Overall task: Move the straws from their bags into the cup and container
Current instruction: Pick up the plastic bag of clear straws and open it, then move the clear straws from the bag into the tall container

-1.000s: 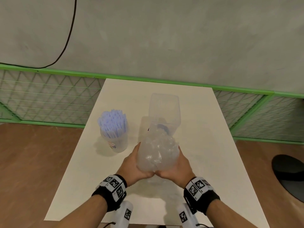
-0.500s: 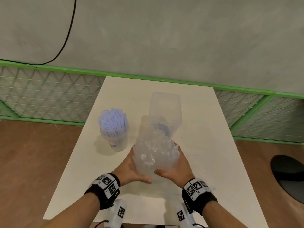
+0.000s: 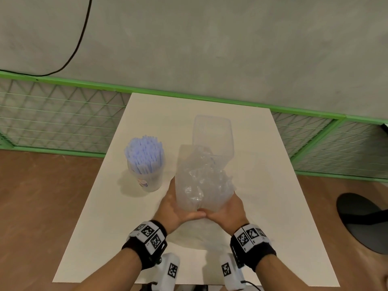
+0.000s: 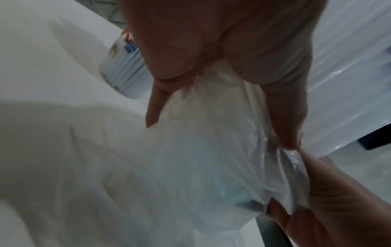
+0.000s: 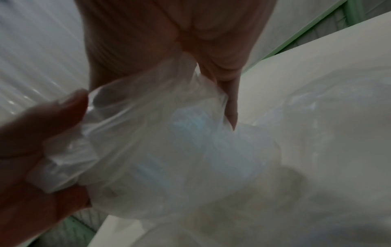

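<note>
A crumpled clear plastic bag (image 3: 202, 181) stands above the table's middle, held from both sides. My left hand (image 3: 176, 208) grips its left lower side, my right hand (image 3: 227, 211) its right lower side. Both wrist views show fingers curled into the bunched plastic bag (image 4: 222, 167) (image 5: 169, 150); I cannot tell what the bag holds. A clear cup (image 3: 147, 175) packed with pale blue straws (image 3: 144, 152) stands left of the bag. A clear square container (image 3: 213, 133) stands just behind the bag, partly hidden by it.
The white table (image 3: 273, 185) runs back to a green-framed mesh fence (image 3: 63, 120) under a grey wall. A black round object (image 3: 365, 221) lies on the brown floor to the right.
The bag has been squeezed and reshaped between my hands, standing taller now. My thumbs have come together again at its near lower edge.
</note>
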A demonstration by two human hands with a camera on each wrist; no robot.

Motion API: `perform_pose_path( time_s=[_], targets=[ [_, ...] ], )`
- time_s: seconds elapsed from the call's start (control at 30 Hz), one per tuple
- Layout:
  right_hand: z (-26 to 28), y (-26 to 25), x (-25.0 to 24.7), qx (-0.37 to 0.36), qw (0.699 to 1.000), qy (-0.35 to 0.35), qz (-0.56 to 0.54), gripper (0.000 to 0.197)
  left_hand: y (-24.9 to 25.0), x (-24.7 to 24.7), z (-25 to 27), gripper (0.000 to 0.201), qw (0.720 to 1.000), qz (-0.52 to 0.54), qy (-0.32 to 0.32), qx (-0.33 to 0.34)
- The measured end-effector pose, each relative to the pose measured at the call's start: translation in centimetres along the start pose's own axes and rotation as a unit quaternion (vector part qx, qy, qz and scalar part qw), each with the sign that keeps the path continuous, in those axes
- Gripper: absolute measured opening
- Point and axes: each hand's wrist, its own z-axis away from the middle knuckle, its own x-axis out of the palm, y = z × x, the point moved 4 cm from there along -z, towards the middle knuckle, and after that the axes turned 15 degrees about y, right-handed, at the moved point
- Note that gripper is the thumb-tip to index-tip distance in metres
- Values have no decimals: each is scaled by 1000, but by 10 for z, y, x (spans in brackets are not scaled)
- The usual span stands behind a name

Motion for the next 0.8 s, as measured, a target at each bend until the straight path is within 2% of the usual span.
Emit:
perform_pose_path(
  time_s=[0.13, 0.4, 0.5, 0.57, 0.63, 0.67, 0.8],
  targets=[
    [4, -9, 15, 14, 999, 26, -32, 98, -2, -19, -7, 93, 999, -7, 33, -12],
    [16, -7, 41, 34, 998, 0, -48, 95, -38, -35, -7, 98, 995, -35, 24, -90],
    [14, -14, 34, 2, 996, -55, -72, 88, -42, -36, -7, 90, 994, -31, 27, -104],
    [13, -17, 23, -17, 994, -78, -73, 95, -43, -36, -8, 82, 992, -19, 35, -118],
    [13, -19, 7, -44, 995, -71, -50, 106, -45, -36, -8, 78, 991, -6, 42, -130],
    [14, -21, -1, -59, 995, -60, -50, 105, -46, -35, -8, 77, 990, -5, 45, -135],
    [13, -39, -28, -114, 989, -16, -91, 84, -52, -34, -6, 79, 985, -4, 57, -163]
  ],
)
